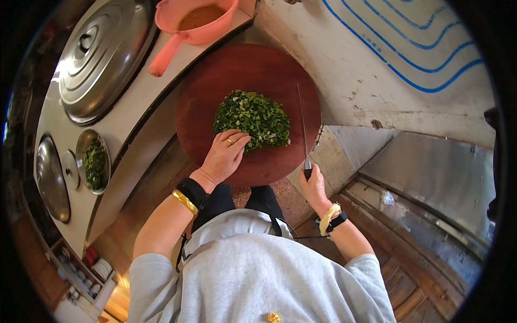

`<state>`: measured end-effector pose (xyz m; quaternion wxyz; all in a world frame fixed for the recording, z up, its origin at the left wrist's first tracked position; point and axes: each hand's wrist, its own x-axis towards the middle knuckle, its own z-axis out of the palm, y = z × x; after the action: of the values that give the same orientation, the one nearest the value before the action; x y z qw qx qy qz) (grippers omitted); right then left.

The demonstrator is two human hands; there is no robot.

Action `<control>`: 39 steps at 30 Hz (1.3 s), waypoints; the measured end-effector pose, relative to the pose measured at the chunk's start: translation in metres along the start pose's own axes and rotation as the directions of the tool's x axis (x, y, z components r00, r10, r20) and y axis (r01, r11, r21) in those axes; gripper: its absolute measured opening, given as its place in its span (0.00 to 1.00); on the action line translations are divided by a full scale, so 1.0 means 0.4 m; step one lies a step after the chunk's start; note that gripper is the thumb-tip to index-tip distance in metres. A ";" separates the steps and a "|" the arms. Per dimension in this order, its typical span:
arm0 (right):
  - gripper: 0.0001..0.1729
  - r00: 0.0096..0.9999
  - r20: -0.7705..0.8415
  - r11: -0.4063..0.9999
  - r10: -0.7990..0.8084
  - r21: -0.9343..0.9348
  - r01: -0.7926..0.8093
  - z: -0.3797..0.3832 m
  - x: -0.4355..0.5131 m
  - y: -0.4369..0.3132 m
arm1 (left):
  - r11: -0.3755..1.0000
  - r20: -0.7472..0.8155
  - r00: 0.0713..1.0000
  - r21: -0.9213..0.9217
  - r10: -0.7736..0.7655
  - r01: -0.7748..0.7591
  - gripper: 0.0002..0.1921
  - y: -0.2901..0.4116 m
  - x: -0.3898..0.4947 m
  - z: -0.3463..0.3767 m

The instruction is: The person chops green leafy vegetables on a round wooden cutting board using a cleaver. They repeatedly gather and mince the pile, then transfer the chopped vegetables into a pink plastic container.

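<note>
A heap of chopped green leaves with pale bits among them lies on a round reddish-brown board. My left hand, a gold ring on one finger, rests at the heap's lower left edge with its fingers bent; whether it pinches any leaves is hidden. My right hand grips the dark handle of a knife at the board's right rim. The blade stands nearly edge-on to my view, pointing away from me along the board's right side, apart from the heap.
On the curved counter at left are a pink plastic ladle holding brown liquid, a large metal lid, a smaller lid and a metal bowl of greens. A white surface with a blue-lined mat lies at upper right.
</note>
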<state>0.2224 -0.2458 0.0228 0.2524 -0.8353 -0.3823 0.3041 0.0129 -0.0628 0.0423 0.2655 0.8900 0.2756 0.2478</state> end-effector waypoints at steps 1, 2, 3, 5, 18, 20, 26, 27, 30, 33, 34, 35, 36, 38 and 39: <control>0.14 0.999 -0.007 0.999 0.046 0.010 -0.046 0.016 -0.018 -0.009 | 1.000 0.008 1.000 -0.018 0.018 -0.018 0.14 -0.007 0.002 -0.004; 0.15 0.998 -0.009 0.998 0.057 0.014 -0.057 0.037 -0.033 -0.021 | 0.999 0.016 0.999 -0.033 0.030 -0.029 0.15 -0.017 0.001 -0.014; 0.16 0.997 -0.009 0.997 0.077 0.006 -0.077 0.060 -0.048 -0.037 | 0.998 0.024 0.999 -0.045 0.037 -0.036 0.15 -0.025 -0.005 -0.028; 0.17 0.995 -0.038 0.995 0.095 0.038 -0.093 0.116 -0.058 -0.077 | 0.997 0.010 0.999 -0.057 0.051 -0.050 0.16 -0.052 -0.009 -0.060; 0.11 0.979 -0.202 0.987 -0.004 0.159 0.036 0.160 -0.102 -0.190 | 0.960 -0.097 0.994 -0.270 0.052 -0.076 0.18 -0.076 -0.025 -0.158; 0.10 0.992 -0.125 0.981 -0.017 0.191 0.041 0.122 -0.096 -0.185 | 0.941 -0.171 0.983 -0.318 0.063 -0.116 0.16 -0.049 0.006 -0.150; 0.13 0.988 0.152 0.988 -0.018 0.157 -0.006 0.064 -0.065 -0.183 | 0.596 -0.184 0.850 -0.783 -0.493 0.176 0.10 -0.063 0.045 -0.181; 0.14 0.971 0.239 0.992 -0.029 0.130 -0.002 0.060 -0.059 -0.183 | 0.458 -0.136 0.818 -0.873 -0.558 0.167 0.10 -0.073 0.038 -0.196; 0.18 0.881 0.464 0.995 -0.094 0.075 0.067 0.072 -0.032 -0.183 | 0.464 -0.131 0.740 -0.846 -0.660 0.263 0.10 -0.074 0.000 -0.225; 0.21 0.782 0.595 0.982 -0.187 0.103 0.157 0.088 0.006 -0.177 | 0.481 -0.138 0.671 -0.801 -0.729 0.358 0.10 -0.041 -0.034 -0.222; 0.21 0.759 0.610 0.974 -0.226 0.118 0.195 0.093 0.022 -0.175 | 0.484 -0.149 0.649 -0.790 -0.746 0.376 0.10 -0.025 -0.043 -0.212; 0.21 0.739 0.630 0.968 -0.240 0.100 0.230 0.095 0.040 -0.171 | 0.487 -0.163 0.634 -0.787 -0.756 0.379 0.10 -0.010 -0.049 -0.199; 0.21 0.723 0.655 0.975 -0.219 0.125 0.183 0.086 0.059 -0.163 | 0.479 -0.170 0.618 -0.792 -0.768 0.378 0.10 0.003 -0.054 -0.186; 0.21 0.751 0.624 0.974 -0.216 0.087 0.207 0.074 0.097 -0.151 | 0.479 -0.168 0.602 -0.779 -0.781 0.405 0.10 0.029 -0.067 -0.161; 0.21 0.768 0.604 0.971 -0.214 0.048 0.232 0.066 0.115 -0.146 | 0.471 -0.163 0.591 -0.779 -0.790 0.414 0.10 0.040 -0.072 -0.148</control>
<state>0.1996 -0.1705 0.0283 0.1391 -0.6463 -0.5434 0.5173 -0.0371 -0.0723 0.0870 0.5552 0.4649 0.5340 0.4364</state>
